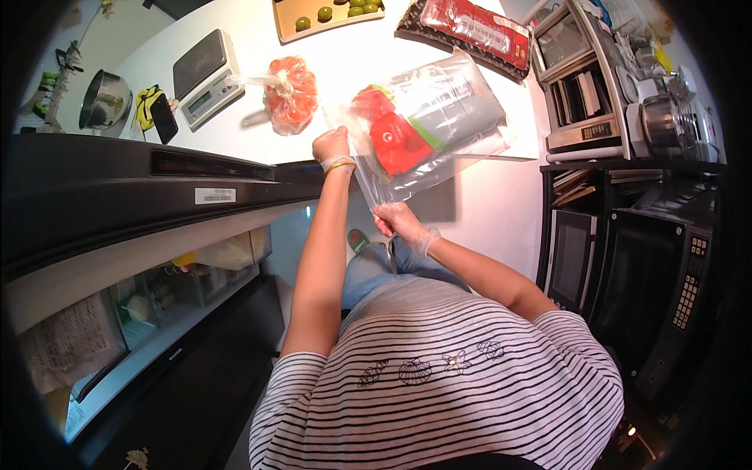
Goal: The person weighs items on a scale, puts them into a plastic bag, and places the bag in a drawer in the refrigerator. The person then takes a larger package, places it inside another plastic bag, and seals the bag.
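A large clear plastic bag (470,141) is stretched between my hands over the front edge of the white table. Inside it lies a red, green and silver-grey package (405,138). My left hand (332,145), in a thin clear glove, grips one corner of the bag's near edge. My right hand (401,220), gloved too, is closed on the other corner, lower and nearer my body. Left of the bag, a tied clear bag of orange-red pieces (292,97) sits on the table. Beyond it stands a digital kitchen scale (205,76).
A tray of green round fruits (329,29) and a red and black package (470,32) lie at the back. A metal pot (106,100) and a phone (163,119) are at left. An open refrigerator drawer (194,282) stands below left; a shelf unit with appliances (634,164) is at right.
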Demonstrator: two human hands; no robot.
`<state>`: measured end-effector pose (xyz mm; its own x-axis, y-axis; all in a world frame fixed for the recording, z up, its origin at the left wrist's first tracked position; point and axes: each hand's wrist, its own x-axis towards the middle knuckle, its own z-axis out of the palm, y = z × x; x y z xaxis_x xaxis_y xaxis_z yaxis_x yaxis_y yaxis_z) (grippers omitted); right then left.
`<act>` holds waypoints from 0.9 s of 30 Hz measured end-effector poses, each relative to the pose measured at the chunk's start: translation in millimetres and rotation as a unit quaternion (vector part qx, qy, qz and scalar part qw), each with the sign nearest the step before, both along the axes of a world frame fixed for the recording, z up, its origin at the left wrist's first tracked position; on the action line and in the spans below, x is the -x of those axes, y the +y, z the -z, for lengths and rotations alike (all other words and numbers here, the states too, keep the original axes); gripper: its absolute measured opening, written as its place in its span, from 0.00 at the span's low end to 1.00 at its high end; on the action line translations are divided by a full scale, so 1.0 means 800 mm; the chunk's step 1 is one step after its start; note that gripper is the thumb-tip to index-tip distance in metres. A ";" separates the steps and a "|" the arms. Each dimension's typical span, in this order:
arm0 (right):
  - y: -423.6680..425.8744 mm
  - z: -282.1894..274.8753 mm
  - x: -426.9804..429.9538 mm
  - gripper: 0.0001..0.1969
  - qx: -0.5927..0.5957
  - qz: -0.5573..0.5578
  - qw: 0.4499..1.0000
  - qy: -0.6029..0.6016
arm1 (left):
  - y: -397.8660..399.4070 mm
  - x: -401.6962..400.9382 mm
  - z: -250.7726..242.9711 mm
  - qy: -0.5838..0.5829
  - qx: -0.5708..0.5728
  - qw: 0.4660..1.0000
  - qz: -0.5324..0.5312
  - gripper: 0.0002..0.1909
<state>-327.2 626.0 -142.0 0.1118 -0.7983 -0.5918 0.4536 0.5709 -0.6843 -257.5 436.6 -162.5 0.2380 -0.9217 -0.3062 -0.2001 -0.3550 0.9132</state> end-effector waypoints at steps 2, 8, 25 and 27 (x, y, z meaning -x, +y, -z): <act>-0.003 -0.005 -0.002 0.15 -0.010 -0.013 1.000 -0.005 | -0.010 -0.003 0.001 -0.004 -0.016 1.000 0.007 0.08; -0.066 -0.091 0.066 0.13 0.343 -0.278 0.757 0.481 | -0.022 0.008 -0.007 -0.002 -0.023 1.000 0.009 0.08; -0.310 -0.028 0.045 0.08 0.348 -0.319 0.664 0.580 | 0.047 0.003 -0.045 0.104 -0.007 0.993 0.063 0.06; -0.322 -0.025 0.073 0.10 0.326 -0.265 0.844 0.333 | 0.052 0.033 -0.048 0.036 0.078 0.994 0.070 0.05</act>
<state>-385.9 368.1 -122.3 0.3717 -0.9208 -0.1181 -0.3557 -0.0237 -0.9343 -283.7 478.4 -124.4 0.0861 -0.9818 -0.1692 -0.1691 -0.1818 0.9687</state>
